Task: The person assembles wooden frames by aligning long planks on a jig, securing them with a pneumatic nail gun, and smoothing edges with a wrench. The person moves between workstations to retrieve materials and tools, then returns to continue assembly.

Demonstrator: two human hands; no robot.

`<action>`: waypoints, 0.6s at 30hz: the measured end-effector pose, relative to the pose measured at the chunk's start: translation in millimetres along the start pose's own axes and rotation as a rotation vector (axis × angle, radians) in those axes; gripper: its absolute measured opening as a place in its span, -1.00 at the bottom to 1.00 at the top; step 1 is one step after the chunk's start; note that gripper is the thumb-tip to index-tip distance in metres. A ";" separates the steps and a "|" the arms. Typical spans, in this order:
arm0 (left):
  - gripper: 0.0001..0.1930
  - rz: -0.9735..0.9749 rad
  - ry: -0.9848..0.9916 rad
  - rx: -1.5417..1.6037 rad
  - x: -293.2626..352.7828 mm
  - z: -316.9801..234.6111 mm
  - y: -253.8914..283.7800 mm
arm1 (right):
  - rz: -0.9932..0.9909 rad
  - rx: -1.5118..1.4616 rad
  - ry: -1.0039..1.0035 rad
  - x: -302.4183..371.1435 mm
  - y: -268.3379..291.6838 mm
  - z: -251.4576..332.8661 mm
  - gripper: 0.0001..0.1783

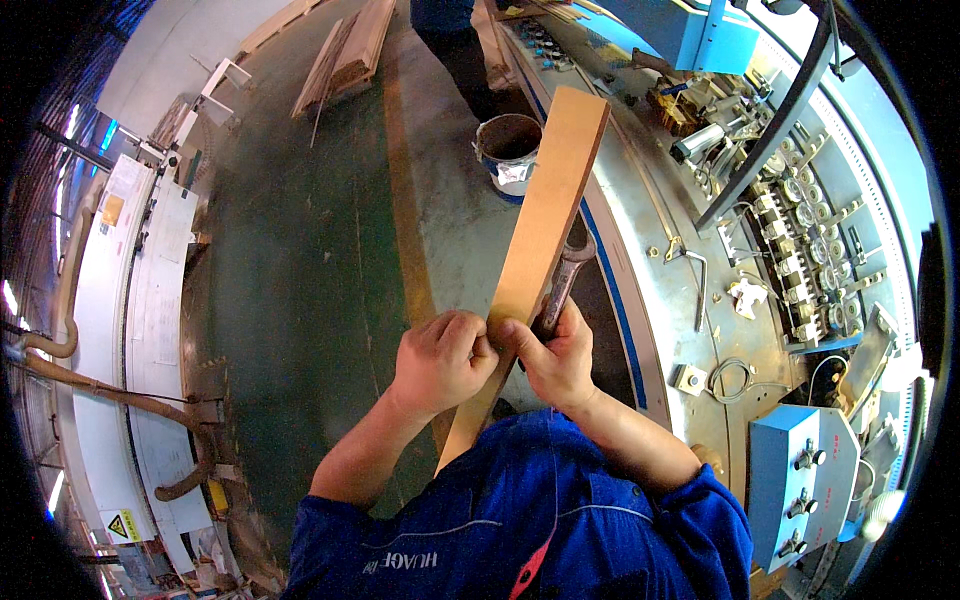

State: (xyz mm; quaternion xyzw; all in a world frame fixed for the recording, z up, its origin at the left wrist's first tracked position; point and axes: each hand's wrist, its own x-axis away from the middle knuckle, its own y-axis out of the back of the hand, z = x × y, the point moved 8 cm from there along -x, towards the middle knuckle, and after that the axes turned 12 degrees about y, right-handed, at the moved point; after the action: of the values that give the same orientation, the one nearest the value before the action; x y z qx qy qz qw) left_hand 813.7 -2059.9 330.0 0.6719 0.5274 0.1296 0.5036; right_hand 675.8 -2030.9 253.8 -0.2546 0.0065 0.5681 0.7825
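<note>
A long, flat, light-brown wooden board (pixel 545 205) slants up and away from my waist. At its left edge my left hand (pixel 443 362) is closed, the thumb and curled fingers meeting the board; its fingertips are partly hidden. My right hand (pixel 558 362) grips from the other side, thumb on the board's face. That same hand also holds a worn metal wrench (pixel 562 290), which lies along the board's right side with its rounded head pointing away from me. The lower end of the board passes by my blue work jacket (pixel 540 510).
To my right runs a long metal machine bed (pixel 660 300) with an L-shaped hex key (pixel 700 290) and a blue control box (pixel 795 490). Ahead stand a bucket (pixel 508 150) and another person's legs (pixel 460 70). Planks (pixel 350 50) lie far off; a white machine (pixel 130 300) stands left.
</note>
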 end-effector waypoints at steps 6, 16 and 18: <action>-0.77 0.012 0.099 0.052 -0.4 2.9 2.9 | 0.017 0.067 0.005 0.0 1.0 3.3 -0.62; -0.85 -0.129 0.075 -0.058 8.0 -4.2 -0.2 | -0.025 0.110 0.041 -1.6 4.8 2.3 -0.65; -0.84 -0.138 0.085 -0.085 5.9 -8.3 0.2 | -0.045 0.116 0.047 -1.1 6.5 1.1 -0.65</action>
State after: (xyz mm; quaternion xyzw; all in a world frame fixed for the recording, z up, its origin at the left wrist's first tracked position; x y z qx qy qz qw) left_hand 810.4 -2050.5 331.9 0.6058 0.5873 0.1456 0.5166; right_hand 669.3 -2030.0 252.5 -0.2223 0.0522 0.5430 0.8081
